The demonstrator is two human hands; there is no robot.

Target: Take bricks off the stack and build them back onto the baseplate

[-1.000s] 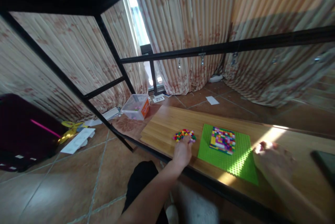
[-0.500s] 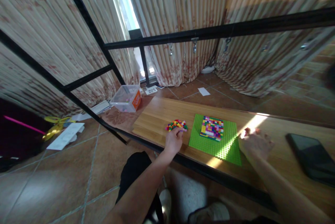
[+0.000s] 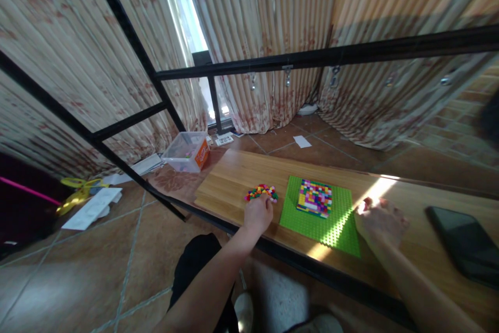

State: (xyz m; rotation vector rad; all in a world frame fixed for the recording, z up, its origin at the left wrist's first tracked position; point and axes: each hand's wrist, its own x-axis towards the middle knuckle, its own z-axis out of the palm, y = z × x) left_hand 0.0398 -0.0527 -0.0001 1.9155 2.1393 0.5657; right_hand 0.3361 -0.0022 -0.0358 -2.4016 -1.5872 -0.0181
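My left hand (image 3: 258, 214) is at the near side of a small pile of colourful toy bricks (image 3: 260, 190). Its fingers are bent and drawn together at the bricks, and whatever they pinch is hidden. To the right lies a green baseplate (image 3: 290, 211) carrying a low, multicoloured block of bricks (image 3: 315, 199), roughly square. Just off the plate's right edge, my right hand (image 3: 382, 221) rests on the wood, its fingers loosely bent and apart with nothing visible in them.
The wooden tabletop (image 3: 222, 177) has a dark phone (image 3: 463, 242) at the right. A clear plastic box (image 3: 183, 152) with an orange label stands beyond the left end. A black metal bar (image 3: 312, 57) crosses in front of the curtains (image 3: 265, 11). Sunlight falls across the baseplate.
My left hand's fingers have curled in more at the brick pile. My right hand stays by the baseplate. The whole view has shifted slightly.
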